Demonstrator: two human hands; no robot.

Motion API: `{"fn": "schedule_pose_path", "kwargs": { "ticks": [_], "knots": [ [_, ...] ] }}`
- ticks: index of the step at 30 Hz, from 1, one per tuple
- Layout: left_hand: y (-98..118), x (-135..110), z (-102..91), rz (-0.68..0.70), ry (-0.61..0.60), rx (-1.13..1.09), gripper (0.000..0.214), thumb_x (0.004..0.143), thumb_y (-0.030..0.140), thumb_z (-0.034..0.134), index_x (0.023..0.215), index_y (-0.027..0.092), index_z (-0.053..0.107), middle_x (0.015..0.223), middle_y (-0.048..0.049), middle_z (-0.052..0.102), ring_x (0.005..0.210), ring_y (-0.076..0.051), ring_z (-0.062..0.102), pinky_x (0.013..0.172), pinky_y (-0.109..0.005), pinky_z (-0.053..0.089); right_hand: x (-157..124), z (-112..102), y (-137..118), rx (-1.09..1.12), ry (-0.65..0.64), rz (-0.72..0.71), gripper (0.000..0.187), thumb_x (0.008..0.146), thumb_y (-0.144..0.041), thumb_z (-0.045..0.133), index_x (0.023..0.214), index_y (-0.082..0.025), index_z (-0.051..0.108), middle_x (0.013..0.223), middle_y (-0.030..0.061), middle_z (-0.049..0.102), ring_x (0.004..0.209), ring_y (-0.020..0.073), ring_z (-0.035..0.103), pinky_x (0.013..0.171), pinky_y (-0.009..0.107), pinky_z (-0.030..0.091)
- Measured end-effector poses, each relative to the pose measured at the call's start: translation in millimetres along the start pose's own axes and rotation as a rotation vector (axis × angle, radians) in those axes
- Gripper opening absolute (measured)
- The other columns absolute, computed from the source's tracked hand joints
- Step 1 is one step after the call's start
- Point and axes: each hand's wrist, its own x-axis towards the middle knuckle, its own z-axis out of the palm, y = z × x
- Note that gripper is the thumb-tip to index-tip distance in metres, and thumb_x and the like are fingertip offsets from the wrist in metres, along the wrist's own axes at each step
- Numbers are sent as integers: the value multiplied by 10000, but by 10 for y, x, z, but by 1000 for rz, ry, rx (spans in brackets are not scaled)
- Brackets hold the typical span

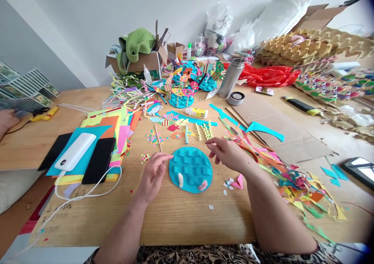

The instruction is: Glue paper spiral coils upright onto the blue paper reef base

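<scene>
A blue paper oval (190, 158) with raised woven strips lies flat before me. Two small pale twisted pieces stand on its lower part, a whitish one (180, 180) and a pinkish one (202, 185). My left hand (153, 174) is at the oval's left edge, fingers stretched and thumb apart, holding nothing I can see. Over the right side hovers my right hand (224, 153), its fingers loosely bent and apart with nothing visible in them. Just beyond it are yellow twisted paper strips (207, 130) and a blue twisted strip (186, 134). Paper fish (182, 122) lie behind the oval.
Coloured paper, a white power bank (75, 151) and a black phone (98, 160) lie at left. A glue bottle (197, 112), a steel flask (231, 78) and a finished-looking fish decoration (181, 99) stand farther back. Paper scraps (300, 186) and a cutter knife (300, 105) are at right. Another person's hand (7, 121) shows far left.
</scene>
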Motion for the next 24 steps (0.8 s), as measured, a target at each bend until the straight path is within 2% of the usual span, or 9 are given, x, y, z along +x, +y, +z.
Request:
{"fn": "schedule_pose_path", "kwargs": {
  "ticks": [3,5,12,16,20,24],
  "knots": [
    [-68,-20,41,-87,143,78,508,939,496,269,1079,189,649,1018,-101,638,908,-197,599,757,-320,499,23,33,10,-119,-31,71,263,928,-322,355,913,-178,575,663,18,681,443,104,604,462,215,408],
    [-99,-38,71,-130,155,105,460,943,463,296,1101,192,631,1029,-109,645,909,-200,613,706,-303,519,36,46,15,-148,-55,81,277,932,-327,334,863,-180,559,657,20,682,433,104,602,453,216,398],
    [-44,-61,118,-218,103,109,399,941,426,320,1100,212,616,1038,-133,652,918,-217,642,608,-275,550,50,65,-9,-61,-63,80,280,933,-352,328,850,-187,539,683,15,696,419,98,605,450,210,408],
    [-31,-66,125,-240,78,64,394,940,423,333,1105,200,613,1066,-127,650,922,-211,651,663,-285,562,55,66,-16,-14,-39,94,268,925,-356,355,825,-189,539,688,8,702,419,98,609,444,208,415],
    [-36,-77,132,-236,53,-20,373,942,409,343,1116,203,601,1092,-124,642,949,-212,653,734,-309,564,83,71,8,-3,47,68,263,915,-352,383,774,-186,532,728,13,710,414,95,599,480,221,437],
    [-24,-90,136,-202,30,-27,336,937,381,379,1125,214,602,1106,-119,644,1002,-223,639,729,-301,564,108,82,40,9,69,66,280,909,-369,392,738,-190,523,748,17,713,413,102,594,478,233,437]
  ]
}}
